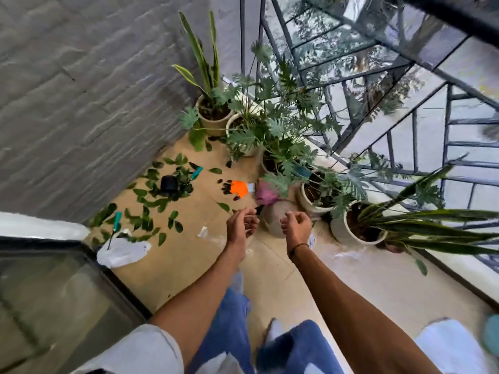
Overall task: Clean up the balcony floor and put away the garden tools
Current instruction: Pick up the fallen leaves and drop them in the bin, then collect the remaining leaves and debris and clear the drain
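Observation:
Green cut leaves [151, 211] lie scattered over the tan balcony floor [189, 265] near the grey wall. A small black pot [168, 184] lies among them, with a teal-handled tool [195, 173] beside it. Another teal-handled tool [116, 222] rests on a white bag [121, 252]. My left hand [241, 225] and my right hand [297, 228] are held out side by side above the floor. Both pinch the rim of a faint clear plastic bag [237, 279] that hangs between them.
Potted plants [356, 228] line the railing [415, 147] on the right, up to the corner. A round grey pot [275, 221], a pink cloth [266, 194] and an orange object [239, 188] lie beyond my hands. A glass door frame [89, 255] is at the left.

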